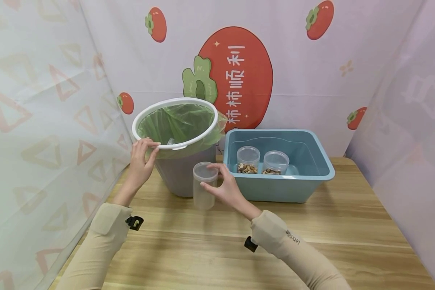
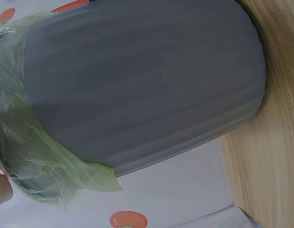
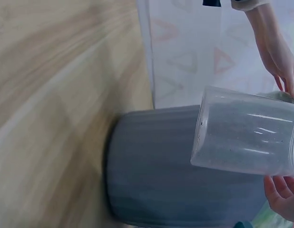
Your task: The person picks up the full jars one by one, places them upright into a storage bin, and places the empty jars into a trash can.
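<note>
A clear plastic jar (image 1: 204, 193) with a lid hangs upright above the table, in front of the trash can. My right hand (image 1: 226, 187) grips it near the lid between thumb and fingers. No contents show through the jar (image 3: 247, 133) in the right wrist view. The grey trash can (image 2: 147, 85) has a white rim (image 1: 199, 140) and a green bag (image 1: 177, 121) lining it. At the rim's front left, my left hand (image 1: 141, 159) pinches the edge with thumb and fingers. Only a bit of that hand (image 2: 2, 187) shows in the left wrist view.
A blue plastic tub (image 1: 275, 187) stands right of the trash can. Inside it are two clear jars, a left one (image 1: 248, 159) and a right one (image 1: 275, 161), both partly filled with nuts. Something small and clear (image 1: 171, 141) lies inside the bag. Printed cloth walls surround the wooden table (image 1: 188, 249).
</note>
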The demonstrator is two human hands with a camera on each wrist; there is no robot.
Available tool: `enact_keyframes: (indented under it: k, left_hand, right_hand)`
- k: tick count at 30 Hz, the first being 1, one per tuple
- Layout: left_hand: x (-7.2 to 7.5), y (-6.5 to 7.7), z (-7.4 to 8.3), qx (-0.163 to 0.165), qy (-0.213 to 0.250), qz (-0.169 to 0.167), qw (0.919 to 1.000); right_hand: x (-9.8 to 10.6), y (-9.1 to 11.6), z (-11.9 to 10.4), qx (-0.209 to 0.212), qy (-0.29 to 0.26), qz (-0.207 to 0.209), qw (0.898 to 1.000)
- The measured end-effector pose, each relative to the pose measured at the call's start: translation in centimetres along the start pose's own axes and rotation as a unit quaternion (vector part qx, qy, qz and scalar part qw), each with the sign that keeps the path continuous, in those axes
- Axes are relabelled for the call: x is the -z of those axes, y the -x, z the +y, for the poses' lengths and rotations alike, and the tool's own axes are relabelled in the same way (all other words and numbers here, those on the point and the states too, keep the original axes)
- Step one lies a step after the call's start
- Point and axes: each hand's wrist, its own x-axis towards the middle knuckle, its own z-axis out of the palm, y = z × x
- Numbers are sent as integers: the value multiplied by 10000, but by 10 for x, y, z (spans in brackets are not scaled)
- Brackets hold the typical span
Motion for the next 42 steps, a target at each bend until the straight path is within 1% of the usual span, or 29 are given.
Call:
enact_keyframes:
  k: [4,8,15,18,23,27,31,35,38,42]
  left_hand:
    - [0,0,0,-8,-6,11,10000]
    - [0,1,0,0,4,8,10000]
    - [0,0,0,1,-4,-1,10000]
    - [-1,0,1,5,0,-15,10000]
    - [0,0,1,32,-11,-42,10000]
    - [0,0,1,47,-24,-13,10000]
    - [0,0,1,47,-25,35,10000]
    - [0,-1,1,39,-19,33,10000]
    - [0,-1,1,30,-5,22,10000]
    - [0,-1,1,23,-5,34,10000]
  right_hand:
    - [10,-8,-8,-28,70,-7,10000]
    - [18,-17,-12,87,130,43,9999]
    - [29,-37,9,153,-88,75,9998]
    - [35,-44,7,169,-121,120,9997]
    - [44,-54,-2,180,-220,225,9993]
    - [49,-63,-14,254,-298,295,9988]
    - [54,-71,-38,244,-430,416,9979]
    - [59,-79,-59,94,-598,560,9966]
    - [61,-87,-62,-49,-743,612,9953]
    - [61,-102,-54,-36,-909,715,9933]
